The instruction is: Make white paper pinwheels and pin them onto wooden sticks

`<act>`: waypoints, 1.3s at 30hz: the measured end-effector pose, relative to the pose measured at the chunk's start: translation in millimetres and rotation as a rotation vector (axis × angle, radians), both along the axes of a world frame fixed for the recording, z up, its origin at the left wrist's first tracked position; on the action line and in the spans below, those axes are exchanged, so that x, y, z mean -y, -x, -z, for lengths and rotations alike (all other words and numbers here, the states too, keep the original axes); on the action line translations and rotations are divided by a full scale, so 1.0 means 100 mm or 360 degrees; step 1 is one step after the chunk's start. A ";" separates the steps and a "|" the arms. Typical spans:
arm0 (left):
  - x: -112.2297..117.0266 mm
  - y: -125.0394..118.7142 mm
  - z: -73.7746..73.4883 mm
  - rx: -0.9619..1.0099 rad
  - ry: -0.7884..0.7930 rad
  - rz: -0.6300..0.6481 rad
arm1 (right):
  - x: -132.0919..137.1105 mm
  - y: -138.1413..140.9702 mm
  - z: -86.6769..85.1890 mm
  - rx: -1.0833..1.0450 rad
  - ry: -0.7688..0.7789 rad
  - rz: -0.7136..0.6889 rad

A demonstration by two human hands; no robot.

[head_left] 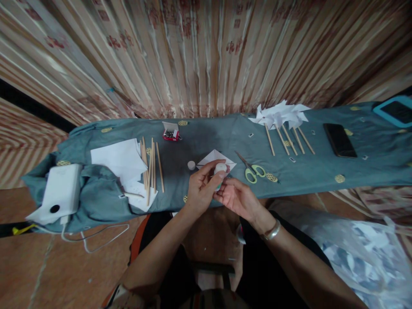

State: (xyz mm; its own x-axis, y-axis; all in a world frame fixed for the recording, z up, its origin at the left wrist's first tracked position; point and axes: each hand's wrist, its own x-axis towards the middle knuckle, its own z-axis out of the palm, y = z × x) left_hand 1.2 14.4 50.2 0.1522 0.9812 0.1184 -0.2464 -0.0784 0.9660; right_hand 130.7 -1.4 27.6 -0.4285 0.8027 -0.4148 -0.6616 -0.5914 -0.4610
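My left hand [200, 189] is closed around a glue stick [220, 168], its white top pointing up and away from me. The fingertips of my right hand [240, 198] grip the lower end of the same stick; a silver bangle is on that wrist. Just beyond my hands lies a square white paper [215, 156], one corner pointing away and lines showing toward its middle. My left fingers partly cover it. A small white cap [191, 165] stands on the cloth to the left of the paper. Green-handled scissors [254, 171] lie spread to the right.
Wooden sticks [151, 167] and white sheets [117, 159] lie left, behind a white power bank [62, 189] with a cable. A red box of pins [171, 133] stands open. Finished paper pinwheels [281, 116], a phone [340, 140] and a blue-framed device [397, 110] lie right.
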 end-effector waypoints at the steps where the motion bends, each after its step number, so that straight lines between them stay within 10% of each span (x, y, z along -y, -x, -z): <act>1: -0.01 0.00 0.02 -0.0009 -0.0006 -0.0016 | -0.01 0.00 0.00 0.0010 -0.0017 0.0032; 9: -0.14 0.09 0.31 -0.0294 -0.0182 -0.0108 | -0.29 -0.29 -0.19 0.0343 -0.0241 0.0437; 16: -0.17 0.26 0.59 -0.1324 -0.0565 0.0013 | -0.47 -0.50 -0.25 0.1281 -0.0705 0.0716; 25: -0.08 0.20 0.58 -0.1761 -0.0650 0.0231 | -0.47 -0.47 0.04 0.2074 -0.1125 0.0462; 39: -0.08 0.15 0.58 -0.1805 -0.0667 0.0186 | -0.54 -0.22 0.05 0.2610 -0.1423 0.0198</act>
